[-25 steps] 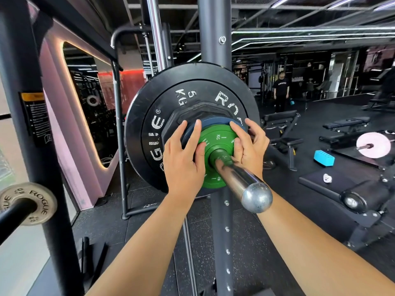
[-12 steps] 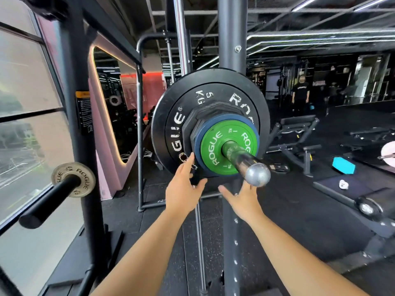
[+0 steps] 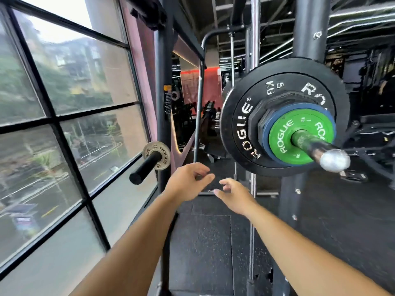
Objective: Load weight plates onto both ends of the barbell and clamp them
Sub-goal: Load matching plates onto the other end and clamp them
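Note:
The barbell sleeve (image 3: 320, 150) points toward me at the right, its steel end cap bare. On it sit a black 5 kg plate (image 3: 241, 116), a black angular plate, a blue plate (image 3: 266, 133) and, outermost, a green Rogue plate (image 3: 282, 144). No clamp shows on the sleeve. My left hand (image 3: 188, 180) and my right hand (image 3: 233, 193) hang in the air below and left of the plates. Their fingers are loosely curled and neither holds anything.
A small grey Rogue plate (image 3: 157, 155) sits on a black storage peg (image 3: 143, 169) of the rack upright (image 3: 162, 103), just left of my left hand. Large windows (image 3: 64, 103) fill the left side. A second rack post (image 3: 305, 28) rises behind the barbell. Black rubber floor (image 3: 203, 242) lies below.
Both hands came off the green plate and dropped down and left, away from the barbell. My view turned left, so the window and the storage peg take more of the frame.

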